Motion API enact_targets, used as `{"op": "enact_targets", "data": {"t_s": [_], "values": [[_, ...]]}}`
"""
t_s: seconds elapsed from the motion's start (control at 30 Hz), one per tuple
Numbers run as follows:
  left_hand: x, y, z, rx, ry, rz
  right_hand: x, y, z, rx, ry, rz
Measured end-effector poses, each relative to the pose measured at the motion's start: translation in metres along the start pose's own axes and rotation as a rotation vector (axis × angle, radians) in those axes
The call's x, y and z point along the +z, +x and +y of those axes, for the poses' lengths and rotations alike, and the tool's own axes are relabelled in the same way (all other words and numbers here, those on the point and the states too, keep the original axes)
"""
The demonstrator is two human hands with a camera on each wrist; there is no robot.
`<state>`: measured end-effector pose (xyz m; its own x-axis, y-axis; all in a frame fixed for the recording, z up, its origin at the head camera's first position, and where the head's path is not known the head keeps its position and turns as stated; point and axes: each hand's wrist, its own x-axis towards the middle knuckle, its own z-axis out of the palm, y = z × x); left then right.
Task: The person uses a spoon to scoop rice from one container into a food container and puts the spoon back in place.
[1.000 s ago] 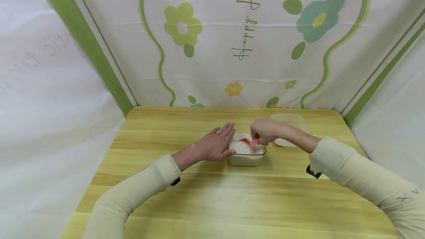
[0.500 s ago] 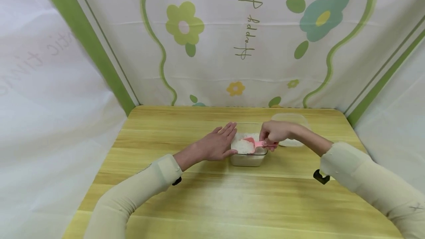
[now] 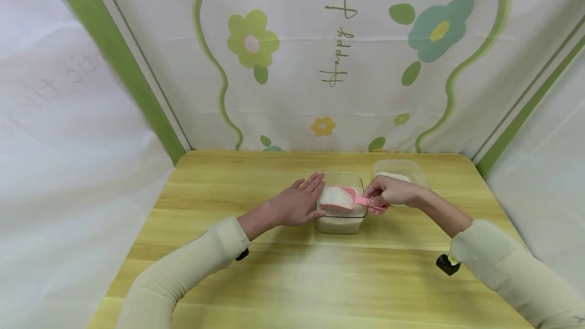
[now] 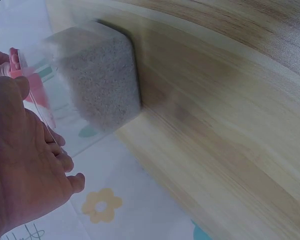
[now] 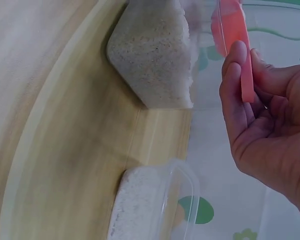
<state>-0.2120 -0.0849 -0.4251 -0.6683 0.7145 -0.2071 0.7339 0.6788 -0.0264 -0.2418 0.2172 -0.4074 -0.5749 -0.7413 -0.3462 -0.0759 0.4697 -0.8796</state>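
Note:
A clear rectangular container point(image 3: 340, 226) of rice stands on the table. My left hand point(image 3: 297, 205) rests along its left side, fingers stretched out and thumb over the near rim. In the left wrist view the fingers point(image 4: 54, 142) lie against the clear wall. My right hand point(image 3: 388, 193) pinches the handle of a pink scoop point(image 3: 361, 201) between thumb and fingers. White rice is heaped in the scoop's bowl, which sits over the container's opening. The right wrist view shows the scoop point(image 5: 246, 70) above the rice level, its handle across the fingers.
A second clear plastic tub point(image 3: 413, 167) holding white rice stands at the back right, partly behind my right hand. The wooden table point(image 3: 297, 278) reaches a printed cloth point(image 3: 292, 65) at the back, and white cloth hangs on both sides.
My right hand has turned and shifted right, bringing the pink scoop from dug into the rice to level and heaped with it. The left hand stays on the container.

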Motion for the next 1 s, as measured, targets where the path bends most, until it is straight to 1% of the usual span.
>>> {"op": "enact_targets", "data": {"t_s": [0.13, 0.3, 0.5, 0.67, 1.0], "values": [[0.003, 0.000, 0.000, 0.002, -0.005, 0.007, 0.001, -0.002, 0.003, 0.005, 0.021, 0.020], [0.003, 0.001, -0.001, 0.009, -0.012, 0.016, -0.001, -0.006, 0.007, -0.002, 0.030, 0.038], [0.003, 0.000, 0.000, 0.008, -0.010, 0.008, -0.002, -0.010, 0.014, -0.011, 0.042, 0.075], [0.003, -0.001, 0.000, 0.001, -0.012, 0.007, -0.003, -0.014, 0.013, -0.013, 0.044, 0.111], [0.002, -0.001, 0.000, 0.000, -0.020, 0.000, -0.004, -0.020, 0.015, -0.005, 0.059, 0.136]]}}
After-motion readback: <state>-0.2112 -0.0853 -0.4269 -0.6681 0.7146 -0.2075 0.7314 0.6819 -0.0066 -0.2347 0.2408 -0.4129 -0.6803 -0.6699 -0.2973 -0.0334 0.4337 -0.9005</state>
